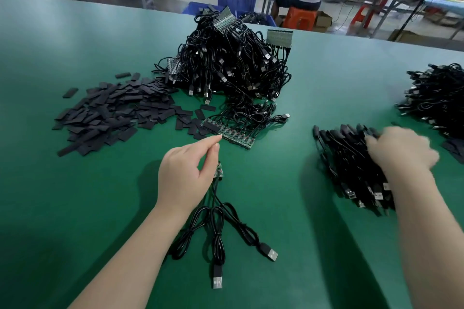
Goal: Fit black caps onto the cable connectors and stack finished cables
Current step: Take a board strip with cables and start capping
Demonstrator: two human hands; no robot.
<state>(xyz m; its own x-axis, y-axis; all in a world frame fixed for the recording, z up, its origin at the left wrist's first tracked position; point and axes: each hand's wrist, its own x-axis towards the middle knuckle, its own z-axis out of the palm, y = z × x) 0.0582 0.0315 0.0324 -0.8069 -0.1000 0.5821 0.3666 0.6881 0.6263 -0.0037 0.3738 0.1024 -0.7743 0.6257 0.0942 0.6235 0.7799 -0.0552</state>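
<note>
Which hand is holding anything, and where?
The left hand holds nothing, fingers relaxed above a small cable bundle. The blurred right hand rests on the finished stack; grip unclear.

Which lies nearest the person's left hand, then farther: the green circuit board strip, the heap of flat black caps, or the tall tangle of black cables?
From the left hand:
1. Green circuit board strip, just beyond the fingertips.
2. Heap of flat black caps, left and beyond.
3. Tall tangle of black cables, farthest back.
</note>
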